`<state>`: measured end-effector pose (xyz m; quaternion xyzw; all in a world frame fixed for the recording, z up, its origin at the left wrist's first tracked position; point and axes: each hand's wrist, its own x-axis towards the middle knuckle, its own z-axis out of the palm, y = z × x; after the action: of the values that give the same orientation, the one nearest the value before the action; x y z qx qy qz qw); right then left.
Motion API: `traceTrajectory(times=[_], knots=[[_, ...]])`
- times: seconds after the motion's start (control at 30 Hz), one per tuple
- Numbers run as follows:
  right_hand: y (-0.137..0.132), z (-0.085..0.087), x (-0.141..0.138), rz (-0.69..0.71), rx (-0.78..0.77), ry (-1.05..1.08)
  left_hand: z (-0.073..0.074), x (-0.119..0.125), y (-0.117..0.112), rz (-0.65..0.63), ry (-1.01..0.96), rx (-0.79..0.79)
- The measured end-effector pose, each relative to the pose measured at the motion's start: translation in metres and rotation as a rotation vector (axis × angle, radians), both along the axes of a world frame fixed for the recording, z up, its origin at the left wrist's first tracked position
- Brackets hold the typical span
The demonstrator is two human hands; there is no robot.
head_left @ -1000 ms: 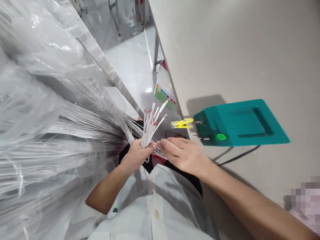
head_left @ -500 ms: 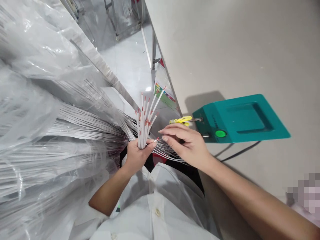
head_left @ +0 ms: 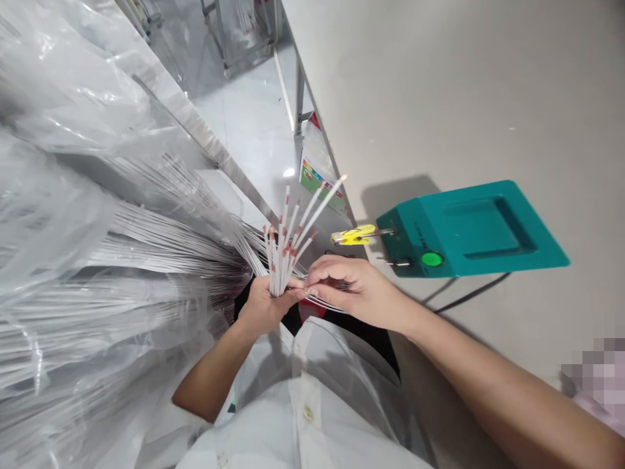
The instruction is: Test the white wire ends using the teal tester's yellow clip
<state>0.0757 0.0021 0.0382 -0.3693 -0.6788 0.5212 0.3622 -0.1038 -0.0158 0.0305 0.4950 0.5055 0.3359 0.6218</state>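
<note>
A bunch of thin white wires (head_left: 279,270) with reddish tips stands up out of my left hand (head_left: 267,305), whose fingers are closed around it. The tips fan out above the fist, several leaning right. My right hand (head_left: 359,286) meets the left thumb, its thumb and forefinger pinched together. Whatever lies in that pinch is hidden by the fingertips. Behind and below the right hand, more pale wires run sideways across my lap.
On the table (head_left: 454,104) at right sits a teal device (head_left: 478,228) with a green button, a yellow clip (head_left: 354,235) and a black cable (head_left: 471,293). Long wire bundles (head_left: 156,241) in clear plastic (head_left: 63,91) fill the left side. A wheeled metal frame (head_left: 222,39) stands beyond.
My right hand has moved slightly left and down, bringing its fingertips against my left thumb. The red-tipped wire end between the hands is now covered. The bunch's tips have spread to the right.
</note>
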Motion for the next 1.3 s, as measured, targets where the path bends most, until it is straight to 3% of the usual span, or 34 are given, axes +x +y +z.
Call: traceTrajectory(times=[0.13, 0.23, 0.4, 0.47, 0.63, 0.83, 1.07, 1.17, 1.3], knots=[[-0.005, -0.005, -0.009, -0.15, -0.292, 0.198, -0.007, 0.008, -0.005, 0.158, -0.116, -0.084], [-0.006, -0.009, -0.015, -0.189, -0.486, 0.337, -0.01, 0.012, -0.006, 0.2, -0.182, -0.139], [-0.007, -0.012, -0.02, -0.22, -0.588, 0.46, -0.011, 0.015, -0.005, 0.227, -0.276, -0.186], [-0.009, -0.012, -0.02, -0.252, -0.517, 0.436, -0.012, 0.016, -0.005, 0.246, -0.295, -0.191], [-0.011, -0.014, -0.02, -0.448, -0.161, 0.22, -0.013, 0.016, -0.006, 0.251, -0.183, -0.142], [-0.013, -0.018, -0.018, -0.428, 0.055, 0.005, -0.006, 0.017, -0.007, 0.249, -0.004, -0.056], [-0.011, -0.019, -0.005, -0.268, 0.871, -0.675, 0.0, 0.025, -0.009, 0.333, 0.151, 0.033], [-0.007, -0.016, -0.001, -0.155, 0.952, -0.788, -0.001, 0.026, -0.01, 0.32, 0.174, 0.048], [-0.004, -0.012, 0.002, -0.122, 0.862, -0.756, -0.002, 0.024, -0.01, 0.361, 0.16, 0.047]])
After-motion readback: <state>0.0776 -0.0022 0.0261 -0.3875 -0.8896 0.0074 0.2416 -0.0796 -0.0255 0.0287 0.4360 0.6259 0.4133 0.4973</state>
